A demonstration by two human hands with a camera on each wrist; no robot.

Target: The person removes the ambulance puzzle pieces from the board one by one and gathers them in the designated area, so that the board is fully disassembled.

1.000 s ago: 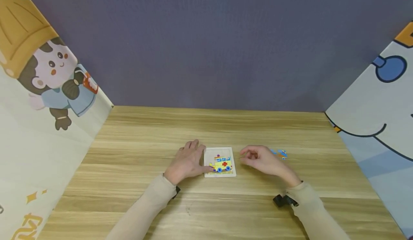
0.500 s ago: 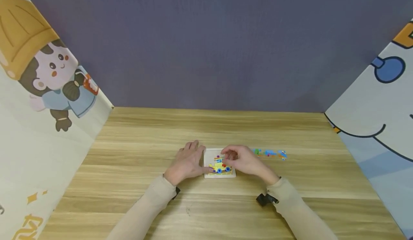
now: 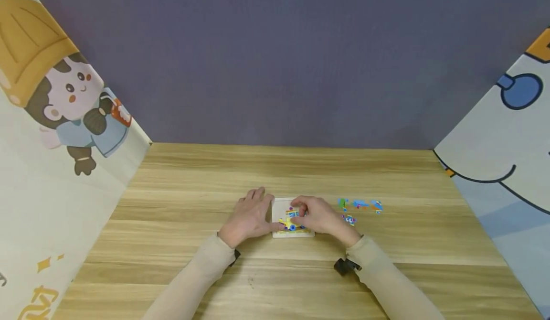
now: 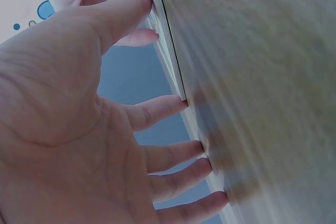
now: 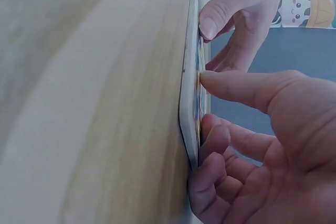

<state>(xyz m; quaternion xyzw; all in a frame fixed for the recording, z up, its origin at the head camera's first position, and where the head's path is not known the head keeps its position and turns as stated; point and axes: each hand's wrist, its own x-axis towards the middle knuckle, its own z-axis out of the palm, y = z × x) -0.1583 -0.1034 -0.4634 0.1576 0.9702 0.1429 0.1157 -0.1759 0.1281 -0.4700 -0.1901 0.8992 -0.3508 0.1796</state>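
Head view: puzzle [image 3: 280, 208] between hands [image 3: 249, 217] [image 3: 321, 216].

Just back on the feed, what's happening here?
A partly filled puzzle board lies on the wooden table. A person's left grip rests on its left side; the right grip touches its surface, though whether it holds a piece is unclear. Loose pieces lie farther right on the table.

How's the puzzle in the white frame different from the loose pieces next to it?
The puzzle sits inside the frame, but the loose pieces lie on the table. The puzzle shows a yellow car, while the loose pieces show lots of blue. The right hand partly covers the puzzle; the loose pieces lie beside that hand. Both are brightly coloured.
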